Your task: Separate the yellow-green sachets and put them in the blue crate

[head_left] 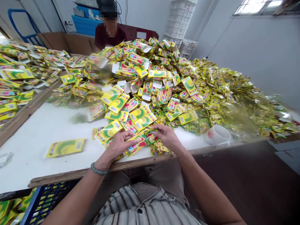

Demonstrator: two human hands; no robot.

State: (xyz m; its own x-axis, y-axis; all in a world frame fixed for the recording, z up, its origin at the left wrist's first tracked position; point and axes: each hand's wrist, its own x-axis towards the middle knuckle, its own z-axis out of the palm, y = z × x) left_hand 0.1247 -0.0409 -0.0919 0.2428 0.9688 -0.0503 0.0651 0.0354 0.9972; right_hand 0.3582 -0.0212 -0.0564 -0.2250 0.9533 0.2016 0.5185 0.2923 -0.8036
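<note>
My left hand (119, 145) grips a small yellow and green candy box (132, 151) low over the near table edge, thumb on its printed face. At the box's right end, my right hand (167, 137) pinches a small green candy packet (151, 137) between thumb and fingertips. Whether the packet's tip is inside the box I cannot tell. Just beyond my hands lie several more yellow candy boxes (142, 121), some with white flaps raised. Below my right hand, loose yellow packets (159, 148) rest by the table edge.
A large heap of boxes (138, 59) rises ahead; shiny packets (222, 84) are piled right. A white mug (217, 135) stands near the right edge. One box (65, 148) lies left, above a blue crate (47, 200). A wooden strip (30, 109) divides the table. Another person (110, 34) sits opposite.
</note>
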